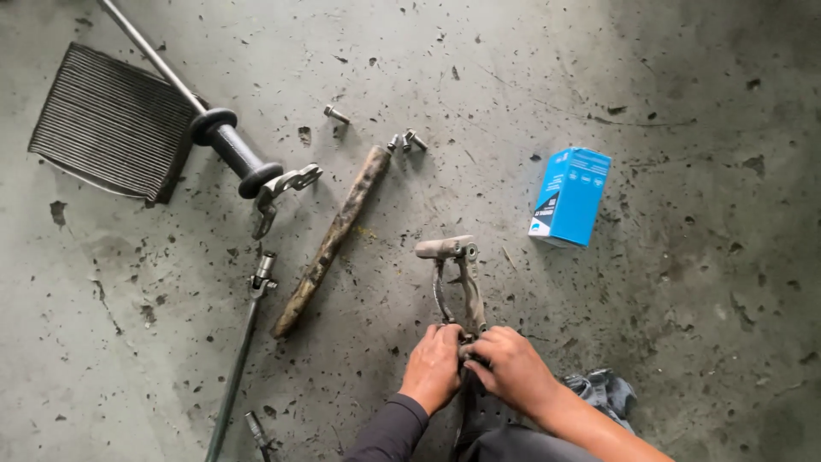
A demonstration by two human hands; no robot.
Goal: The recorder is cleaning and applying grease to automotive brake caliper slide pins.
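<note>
A metal bracket part [453, 282] stands at lower centre of the frame, with both hands at its lower end, the left hand [434, 366] left of the right hand [510, 370]. A box [570, 197] lies to its upper right and a wooden handle [333, 239] slants to its left. A ribbed panel [111, 124] sits at upper left, a rod tool [224, 141] crossing its right edge, and bolts [406, 141] lie at the handle's upper end

Dull grey metal bracket [457, 282]; rough, worn wooden handle [332, 239]; smooth blue cardboard box [570, 196]; ribbed matt filter [109, 122]; stained, pitted concrete floor [684, 342].
</note>
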